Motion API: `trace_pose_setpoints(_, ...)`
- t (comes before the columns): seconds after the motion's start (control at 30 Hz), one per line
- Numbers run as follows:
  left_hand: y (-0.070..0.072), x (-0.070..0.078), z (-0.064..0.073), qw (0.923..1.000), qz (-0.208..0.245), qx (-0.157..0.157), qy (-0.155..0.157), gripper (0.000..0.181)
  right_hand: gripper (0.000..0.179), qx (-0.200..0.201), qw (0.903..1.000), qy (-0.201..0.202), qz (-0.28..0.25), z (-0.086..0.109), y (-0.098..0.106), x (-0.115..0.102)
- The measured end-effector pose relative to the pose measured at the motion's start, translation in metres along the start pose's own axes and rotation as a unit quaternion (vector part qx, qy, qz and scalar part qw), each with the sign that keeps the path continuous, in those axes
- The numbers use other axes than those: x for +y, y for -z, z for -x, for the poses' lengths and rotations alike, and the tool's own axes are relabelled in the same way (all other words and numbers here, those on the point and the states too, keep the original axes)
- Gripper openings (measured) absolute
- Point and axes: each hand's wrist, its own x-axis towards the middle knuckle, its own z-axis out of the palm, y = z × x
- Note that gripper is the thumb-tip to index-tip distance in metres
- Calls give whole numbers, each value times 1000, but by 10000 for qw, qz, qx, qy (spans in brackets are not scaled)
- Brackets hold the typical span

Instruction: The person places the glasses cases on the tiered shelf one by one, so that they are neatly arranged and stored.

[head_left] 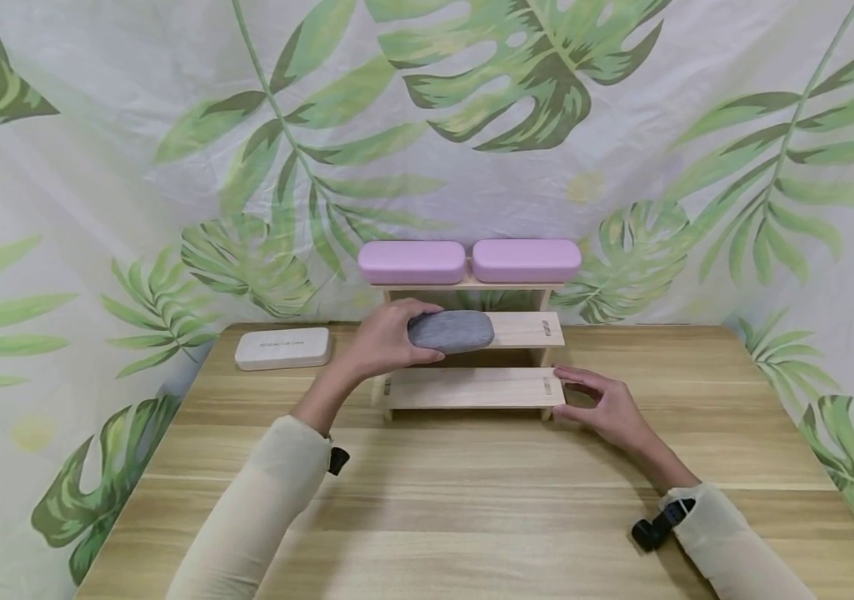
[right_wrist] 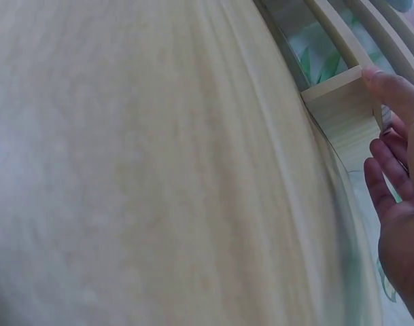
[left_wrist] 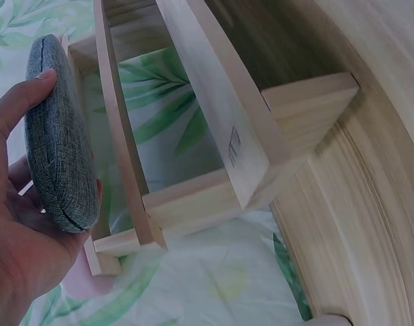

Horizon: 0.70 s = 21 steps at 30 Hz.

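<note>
Nearest, the right hand pinches the right end of the bottom shelf. Just beyond, the left hand is clamped on the grey case, over the left part of the middle shelf; whether the two touch is hard to tell. Released while overhanging that shelf's front edge, it could tip off. The white case lies by the table's back left corner. A knock to the rack might slide the pink cases off its top.
</note>
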Motion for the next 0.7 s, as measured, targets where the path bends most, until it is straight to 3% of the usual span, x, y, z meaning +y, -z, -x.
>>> trace_pose_setpoints(0.5, -16, 9, -18, 10000, -7, 56, 10, 72, 51, 160, 9983, 453, 315, -2, -3, -9)
trace_pose_setpoints(0.7, -23, 9, -24, 10000, -31, 77, -29, 73, 47, 200, 9983, 459, 304, 0, -3, -11)
